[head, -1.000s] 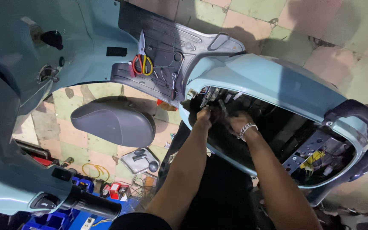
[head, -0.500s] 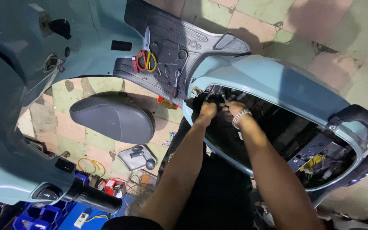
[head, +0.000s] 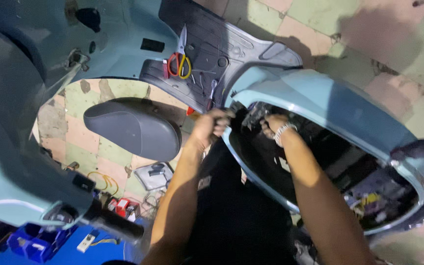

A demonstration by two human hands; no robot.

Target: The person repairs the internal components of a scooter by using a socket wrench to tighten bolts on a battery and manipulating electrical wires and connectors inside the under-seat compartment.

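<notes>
Hands: left hand [head: 213, 125] clenched on scooter body [head: 320, 98] rim; right hand [head: 271, 125] inside opening, grip unclear.

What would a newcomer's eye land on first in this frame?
Most striking is the light blue scooter body filling the frame, its seat off and the dark under-seat bay open. The left hand grips the bay's front edge, while the right hand, a metal bracelet on its wrist, reaches inside. Next come the red and yellow handled scissors lying on the dark footboard, and the grey seat on the tiled floor at left.
</notes>
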